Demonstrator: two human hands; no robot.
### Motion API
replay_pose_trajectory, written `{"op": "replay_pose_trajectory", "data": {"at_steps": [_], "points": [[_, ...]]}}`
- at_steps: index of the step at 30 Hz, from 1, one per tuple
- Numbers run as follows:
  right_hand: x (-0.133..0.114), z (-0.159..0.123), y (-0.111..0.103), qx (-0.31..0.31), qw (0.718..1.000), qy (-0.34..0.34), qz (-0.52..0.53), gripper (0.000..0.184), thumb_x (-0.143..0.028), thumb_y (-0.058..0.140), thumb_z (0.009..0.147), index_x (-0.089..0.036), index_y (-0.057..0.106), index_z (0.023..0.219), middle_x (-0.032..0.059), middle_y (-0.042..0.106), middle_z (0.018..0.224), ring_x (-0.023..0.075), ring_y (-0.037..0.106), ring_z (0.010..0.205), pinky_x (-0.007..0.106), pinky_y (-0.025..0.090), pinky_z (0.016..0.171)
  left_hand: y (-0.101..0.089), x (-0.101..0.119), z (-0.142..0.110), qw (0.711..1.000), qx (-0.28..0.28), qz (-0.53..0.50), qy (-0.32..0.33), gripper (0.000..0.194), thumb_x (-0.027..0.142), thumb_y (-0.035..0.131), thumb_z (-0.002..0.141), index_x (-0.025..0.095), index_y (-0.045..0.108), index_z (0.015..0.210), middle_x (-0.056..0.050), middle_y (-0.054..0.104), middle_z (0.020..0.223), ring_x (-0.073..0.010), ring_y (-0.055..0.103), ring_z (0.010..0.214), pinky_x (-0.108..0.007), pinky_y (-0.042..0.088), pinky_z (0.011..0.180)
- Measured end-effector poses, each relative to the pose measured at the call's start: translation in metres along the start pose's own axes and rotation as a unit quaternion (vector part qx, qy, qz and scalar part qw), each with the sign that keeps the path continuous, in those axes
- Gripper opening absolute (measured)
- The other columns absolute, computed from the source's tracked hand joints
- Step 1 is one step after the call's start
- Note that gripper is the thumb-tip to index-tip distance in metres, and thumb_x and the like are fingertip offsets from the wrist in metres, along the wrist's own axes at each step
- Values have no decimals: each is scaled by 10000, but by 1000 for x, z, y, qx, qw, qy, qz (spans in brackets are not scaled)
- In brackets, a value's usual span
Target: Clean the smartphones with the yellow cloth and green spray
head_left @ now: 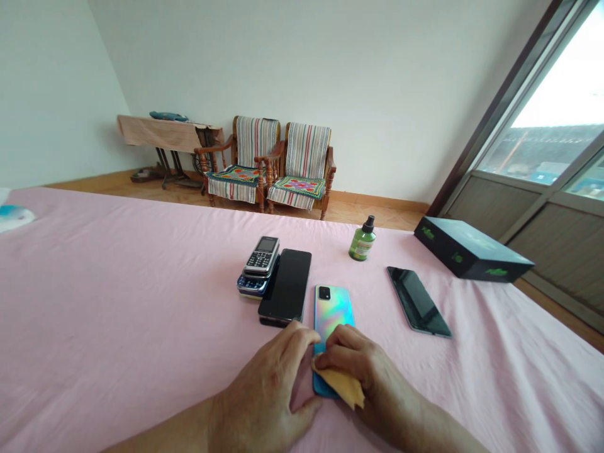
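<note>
A smartphone with a shiny blue rainbow back lies face down on the pink sheet, its camera corner at the far left. My left hand steadies its left edge, with the thumb near the bottom corner and the fingertips higher up. Pinched in my right hand is a yellow cloth, pressed against the lower part of the phone's back. Just beyond my left hand lie black smartphones, stacked. Beside them a keypad phone rests on a blue phone.
A green spray bottle stands upright beyond the phone. To the right lie a dark smartphone and a black box. Past the sheet's far edge are two wooden armchairs and a cloth-covered table. A glazed door is at right.
</note>
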State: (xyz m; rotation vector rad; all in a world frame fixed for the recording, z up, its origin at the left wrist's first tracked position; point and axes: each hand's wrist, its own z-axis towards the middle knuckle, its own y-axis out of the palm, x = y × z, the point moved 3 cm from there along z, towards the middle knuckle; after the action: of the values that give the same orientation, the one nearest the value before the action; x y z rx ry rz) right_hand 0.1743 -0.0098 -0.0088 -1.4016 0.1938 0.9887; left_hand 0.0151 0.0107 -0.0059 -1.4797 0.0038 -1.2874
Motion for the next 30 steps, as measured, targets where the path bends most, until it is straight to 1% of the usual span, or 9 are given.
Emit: {"op": "replay_pose_trajectory", "data": {"at_steps": [3,7,10,12,16,20,23,27,30], "points": [[-8,-1,-6,-29,999,-22,23,241,-31,584,783,-211,722,863,45,601,857,161,577,794,248,458,675,0,0,0,1000,-6,0,3,631,-13,618,647,258,391,1170,-22,523,1132,-216,510,1070,-370,429,946],[-23,-5,-21,-99,991,-30,80,353,23,558,745,-249,729,893,26,633,892,151,603,808,233,470,679,-2,2,2,1000,-8,-10,7,539,36,667,675,235,436,1119,-25,539,1087,-214,531,1035,-365,450,923],[-23,-9,-33,-145,982,-21,116,374,16,561,730,-275,734,890,18,657,903,161,621,819,243,477,663,-3,2,4,1000,-19,-10,0,495,70,724,663,224,485,1067,-22,545,1064,-220,539,1015,-365,465,906],[-10,-8,-41,-88,988,-10,129,321,-29,571,761,-272,730,900,18,661,866,158,626,770,258,481,656,-3,1,4,999,-37,-3,0,465,99,772,660,216,520,1034,-21,548,1069,-219,542,1015,-362,465,913],[33,2,-48,161,984,46,64,149,-176,605,815,-236,718,890,35,639,822,165,613,723,278,471,639,-2,1,4,998,-51,14,16,325,106,745,750,200,569,1006,-34,558,1101,-216,549,1035,-364,465,927],[63,12,-35,269,960,71,13,194,-134,605,779,-208,722,915,47,625,840,171,610,740,278,467,644,-1,0,3,999,-37,19,28,263,52,691,785,189,589,985,-37,559,1100,-208,562,1033,-360,476,924],[70,17,-27,279,958,68,3,267,-75,588,749,-209,733,928,45,618,852,170,611,757,269,471,646,-1,1,3,999,-38,23,31,242,62,688,795,183,595,983,-44,558,1100,-212,566,1034,-367,480,924],[67,19,-26,230,971,59,-16,383,16,512,712,-207,741,923,51,618,851,174,611,786,283,470,681,-1,2,3,998,-40,28,29,243,60,682,800,185,595,989,-47,556,1106,-214,564,1035,-370,482,922],[60,18,-29,185,981,47,-29,372,21,513,712,-191,739,917,63,610,846,183,598,794,300,458,694,-1,2,3,998,-39,29,30,249,55,685,798,184,596,992,-48,556,1108,-212,561,1040,-363,477,931]]}}
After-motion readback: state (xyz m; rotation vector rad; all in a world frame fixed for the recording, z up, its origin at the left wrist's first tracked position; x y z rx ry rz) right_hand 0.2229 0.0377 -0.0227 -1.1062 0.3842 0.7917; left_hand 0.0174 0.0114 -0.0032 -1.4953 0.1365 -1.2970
